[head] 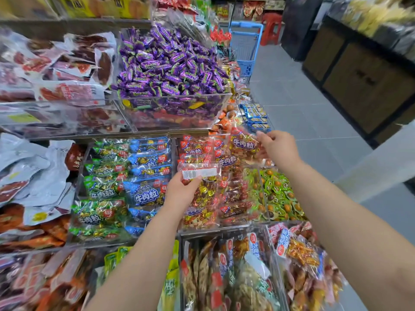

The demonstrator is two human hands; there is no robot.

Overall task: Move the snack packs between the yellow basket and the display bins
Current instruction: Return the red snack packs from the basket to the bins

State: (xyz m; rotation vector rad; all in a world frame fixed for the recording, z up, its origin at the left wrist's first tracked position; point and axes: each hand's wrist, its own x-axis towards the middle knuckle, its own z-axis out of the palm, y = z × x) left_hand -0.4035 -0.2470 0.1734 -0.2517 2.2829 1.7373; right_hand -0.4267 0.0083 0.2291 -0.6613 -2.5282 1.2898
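Head-worn view, looking down on a shop's tiered display of clear bins full of snack packs.

Our left hand [179,194] pinches the barcode pack [202,172], a red snack pack turned back-side up. The thumb presses on its white barcode strip from above, and the other fingers are hidden beneath it. The pack hovers just over the red bin [199,228], the clear compartment under and beyond those fingers, which is filled with matching red packs. The barcode strip runs sideways, from the thumb out to the right, and we judge that the long axis follows it. The pack's lower edge blends into the packs below, so we cannot be sure.

Our right hand [279,147] is stretched over the far right corner of the same bin. Its fingertips [262,135] are curled together and pinch the right edge of the lettered pack [243,143]. This pack hangs to the left of them, front towards us, with its large lettering upright. Its long axis looks roughly sideways and a little tilted, though it is blurred.

We judge these packs light and soft: thin glossy film around loose foil-wrapped pieces that would shift as the bag tips. The film looks slippery and crinkly, not fragile. The flat sealed edge or the label strip should give the surest pinch, while the belly would let the pieces slide.

The yellow basket is not in view. A blue trolley [246,48] stands well beyond the fingers, down the aisle.
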